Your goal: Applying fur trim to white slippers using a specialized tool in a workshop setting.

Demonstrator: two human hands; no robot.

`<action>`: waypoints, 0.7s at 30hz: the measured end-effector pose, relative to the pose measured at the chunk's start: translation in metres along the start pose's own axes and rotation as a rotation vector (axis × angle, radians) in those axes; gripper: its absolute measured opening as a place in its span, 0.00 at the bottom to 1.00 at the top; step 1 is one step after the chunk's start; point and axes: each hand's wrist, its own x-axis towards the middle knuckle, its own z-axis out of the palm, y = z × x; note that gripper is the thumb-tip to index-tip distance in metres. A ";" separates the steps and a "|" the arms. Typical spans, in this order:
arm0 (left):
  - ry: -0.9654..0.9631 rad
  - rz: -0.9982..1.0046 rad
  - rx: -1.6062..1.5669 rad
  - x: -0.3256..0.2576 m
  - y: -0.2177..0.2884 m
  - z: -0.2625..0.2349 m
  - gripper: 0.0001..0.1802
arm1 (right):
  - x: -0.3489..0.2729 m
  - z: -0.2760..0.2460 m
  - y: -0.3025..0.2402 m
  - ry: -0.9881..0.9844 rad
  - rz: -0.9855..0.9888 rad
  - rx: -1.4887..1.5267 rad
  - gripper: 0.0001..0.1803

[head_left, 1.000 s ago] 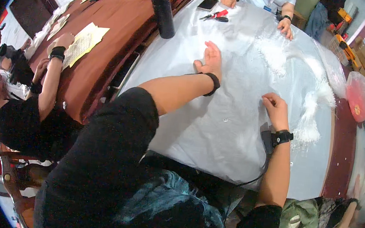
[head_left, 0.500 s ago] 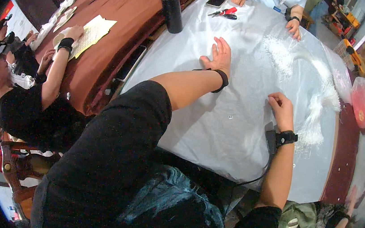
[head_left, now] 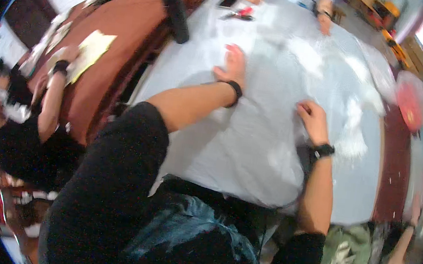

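Observation:
My left hand (head_left: pixel 233 67) lies on the pale plastic sheet (head_left: pixel 249 162) covering the table, its fingers stretched and spread, holding nothing. To its right, my right hand (head_left: pixel 313 120) is over the same sheet with thumb and fingers curled together. Whatever is between those fingertips, if anything, is too small and blurred to make out. Beyond and to the right of my right hand are loose piles of thin white strands (head_left: pixel 352 137). Past my left hand lie red-and-black pliers (head_left: pixel 240 14) and a dark phone (head_left: pixel 229 1).
A black cylinder (head_left: pixel 175 17) stands at the sheet's far left edge. Across the table are a co-worker's hands (head_left: pixel 324 24). On the left, another person leans over a brown-covered table (head_left: pixel 123 33) with yellow paper (head_left: pixel 92 56). A red item in clear plastic (head_left: pixel 409 105) is at right.
The whole view has shifted slightly and blurred, moving the scene left in the picture. Both my hands keep about the same pose and place on the sheet.

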 end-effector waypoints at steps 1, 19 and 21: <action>0.018 0.017 0.047 -0.002 -0.004 -0.005 0.33 | -0.004 -0.001 -0.001 -0.006 0.026 -0.011 0.11; -0.014 0.191 -0.170 -0.001 -0.022 -0.016 0.34 | -0.003 -0.003 0.027 -0.025 0.045 0.100 0.06; -0.024 0.180 -0.210 0.005 -0.007 -0.011 0.33 | -0.002 0.000 0.026 -0.041 0.045 0.111 0.07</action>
